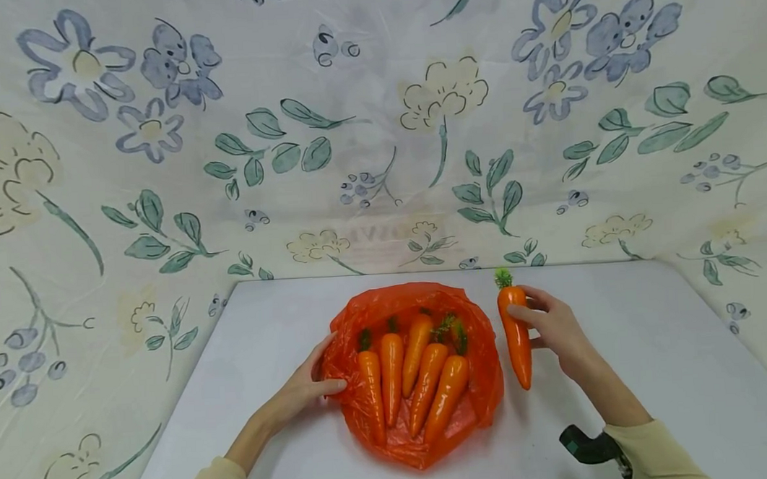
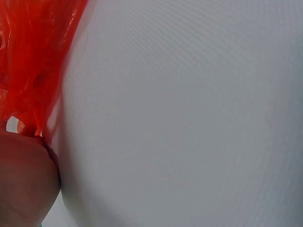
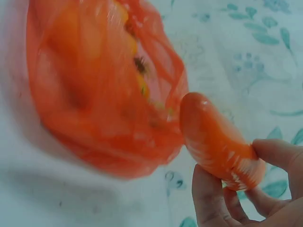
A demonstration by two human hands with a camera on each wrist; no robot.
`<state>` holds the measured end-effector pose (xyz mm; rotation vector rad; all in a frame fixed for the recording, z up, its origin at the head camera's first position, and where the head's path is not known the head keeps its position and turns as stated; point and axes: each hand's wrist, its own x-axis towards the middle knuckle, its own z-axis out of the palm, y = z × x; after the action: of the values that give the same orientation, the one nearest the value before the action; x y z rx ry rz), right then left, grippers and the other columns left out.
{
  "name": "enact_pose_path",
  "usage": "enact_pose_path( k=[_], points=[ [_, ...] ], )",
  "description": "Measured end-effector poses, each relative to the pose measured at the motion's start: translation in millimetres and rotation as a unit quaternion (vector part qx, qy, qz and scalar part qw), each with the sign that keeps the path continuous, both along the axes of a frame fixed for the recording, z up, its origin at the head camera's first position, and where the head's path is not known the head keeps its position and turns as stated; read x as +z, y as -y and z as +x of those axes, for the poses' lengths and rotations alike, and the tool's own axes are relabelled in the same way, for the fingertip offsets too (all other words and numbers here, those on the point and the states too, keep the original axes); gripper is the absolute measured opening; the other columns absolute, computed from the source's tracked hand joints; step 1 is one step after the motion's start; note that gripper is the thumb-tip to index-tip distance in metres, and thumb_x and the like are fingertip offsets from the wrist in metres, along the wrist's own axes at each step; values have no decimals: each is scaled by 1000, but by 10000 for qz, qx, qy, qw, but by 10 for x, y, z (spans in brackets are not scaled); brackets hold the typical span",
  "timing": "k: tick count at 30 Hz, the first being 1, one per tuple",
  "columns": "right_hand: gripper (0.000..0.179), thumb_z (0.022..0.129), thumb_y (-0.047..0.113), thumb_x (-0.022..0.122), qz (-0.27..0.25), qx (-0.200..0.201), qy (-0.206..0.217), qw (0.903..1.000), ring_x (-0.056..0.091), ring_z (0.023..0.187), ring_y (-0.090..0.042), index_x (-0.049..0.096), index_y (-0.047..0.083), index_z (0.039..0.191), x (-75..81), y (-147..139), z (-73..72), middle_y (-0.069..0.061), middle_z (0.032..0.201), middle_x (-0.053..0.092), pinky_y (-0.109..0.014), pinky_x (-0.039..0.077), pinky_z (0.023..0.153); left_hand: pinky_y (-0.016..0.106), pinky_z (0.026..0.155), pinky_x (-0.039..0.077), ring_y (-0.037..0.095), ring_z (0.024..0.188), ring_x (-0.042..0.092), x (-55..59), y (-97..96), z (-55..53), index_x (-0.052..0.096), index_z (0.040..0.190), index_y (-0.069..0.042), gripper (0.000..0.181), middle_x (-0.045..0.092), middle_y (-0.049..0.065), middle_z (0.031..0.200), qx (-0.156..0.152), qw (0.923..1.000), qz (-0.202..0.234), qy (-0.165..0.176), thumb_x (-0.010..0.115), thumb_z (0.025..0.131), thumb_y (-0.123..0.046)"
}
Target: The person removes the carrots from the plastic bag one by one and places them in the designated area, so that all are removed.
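A thin orange-red plastic bag point(image 1: 427, 450) sits on the white table with its mouth spread wide, and several orange carrots point(image 1: 449, 395) with green tops lie inside. My left hand point(image 1: 303, 381) grips the bag's left side, thumb on the near side and fingers along the outer wall. Up close in the left wrist view, that hand point(image 2: 26, 177) meets the crumpled plastic point(image 2: 35, 52). To the right of the bag, my right hand point(image 1: 555, 324) holds one carrot point(image 1: 515, 341) upright, green top up and tip down. The right wrist view shows thumb and fingers around this carrot point(image 3: 215, 137).
The white table point(image 1: 276, 310) ends at a back edge against a hanging floral cloth point(image 1: 377, 124), which also runs down both sides. Dark devices point(image 1: 589, 446) are worn at both wrists, near the light yellow sleeves.
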<state>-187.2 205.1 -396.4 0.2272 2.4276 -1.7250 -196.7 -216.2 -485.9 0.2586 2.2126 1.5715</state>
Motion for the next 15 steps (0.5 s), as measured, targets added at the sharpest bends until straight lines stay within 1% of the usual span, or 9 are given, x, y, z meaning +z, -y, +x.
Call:
enact_pose_path(
  k=[8, 15],
  points=[
    [64, 101, 29, 53, 244, -107, 169, 9995, 54, 108, -33, 28, 2, 153, -146, -195, 8, -27, 146, 39, -36, 60, 80, 65, 116, 18, 35, 148, 16, 13, -11, -11, 15, 158, -28, 92, 15, 8, 164, 27, 10000, -62, 0, 70, 85, -38],
    [63, 99, 25, 55, 353, -76, 213, 9991, 55, 110, -39, 30, -1, 151, -315, -229, -55, -30, 143, 40, -39, 60, 79, 64, 116, 20, 34, 147, 18, 9, -9, -9, 15, 158, -28, 92, 15, 8, 164, 56, 10000, -59, 48, 70, 85, -37]
  ],
)
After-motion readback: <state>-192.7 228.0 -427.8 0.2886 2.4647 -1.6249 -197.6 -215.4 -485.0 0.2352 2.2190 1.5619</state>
